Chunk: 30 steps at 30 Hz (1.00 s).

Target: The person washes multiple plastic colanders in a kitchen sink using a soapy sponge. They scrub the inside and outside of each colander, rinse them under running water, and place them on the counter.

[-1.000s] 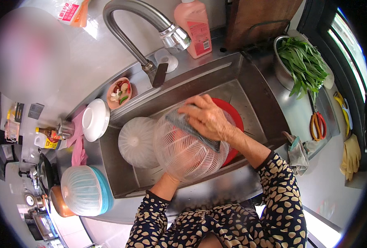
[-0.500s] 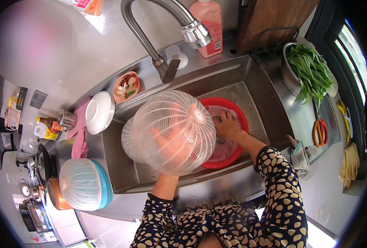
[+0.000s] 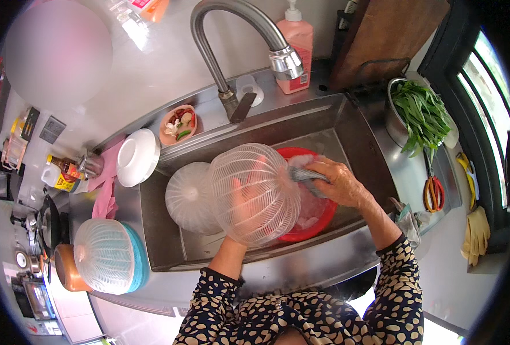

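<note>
Shows translucent white, striped with fine slats, on the held dome (image 3: 269,221); bright red on the basin (image 3: 328,215); grey, possibly bluish, on the half-hidden cloth (image 3: 307,175). Carries cream spots over dark navy across 2 sleeves (image 3: 396,279). Runs to turquoise on the stacked bowl (image 3: 138,259), pale pink on the pump bottle (image 3: 296,49), leaf green on the vegetables (image 3: 422,112), orange-red on the scissor handles (image 3: 437,190), creamy yellow on the gloves (image 3: 476,230).

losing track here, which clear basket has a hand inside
The raised basket, around the left hand; the sink basket and counter basket hold no hand.
</note>
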Available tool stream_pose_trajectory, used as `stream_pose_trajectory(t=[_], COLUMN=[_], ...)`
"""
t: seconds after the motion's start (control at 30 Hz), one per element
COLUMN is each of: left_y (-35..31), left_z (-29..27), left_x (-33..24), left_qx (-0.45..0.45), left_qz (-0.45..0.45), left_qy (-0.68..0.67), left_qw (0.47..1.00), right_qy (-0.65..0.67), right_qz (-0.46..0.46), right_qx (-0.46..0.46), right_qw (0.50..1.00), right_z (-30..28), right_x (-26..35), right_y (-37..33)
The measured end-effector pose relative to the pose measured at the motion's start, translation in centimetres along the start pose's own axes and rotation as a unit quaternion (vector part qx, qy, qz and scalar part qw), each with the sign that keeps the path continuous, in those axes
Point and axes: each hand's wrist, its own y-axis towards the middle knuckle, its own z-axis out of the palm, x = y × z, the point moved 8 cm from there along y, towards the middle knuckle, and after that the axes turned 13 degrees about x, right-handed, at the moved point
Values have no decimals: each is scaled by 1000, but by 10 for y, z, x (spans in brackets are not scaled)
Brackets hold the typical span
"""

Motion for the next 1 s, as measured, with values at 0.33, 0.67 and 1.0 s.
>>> stream_pose_trajectory(t=[0.33,0.67,1.0], left_y=[0,-10,-11], left_z=[25,-2,-17], left_x=[-10,-3,3], left_qx=[5,-31,-35], left_qz=[118,47,2], left_qy=[465,310,242], left_qw=[877,949,970], right_qy=[-102,-82,-65], right_qz=[-159,-4,145], right_qx=[-88,-125,20], right_qw=[978,989,987], right_z=[40,44,74], right_x=[90,-16,-95], right_y=[42,72,51])
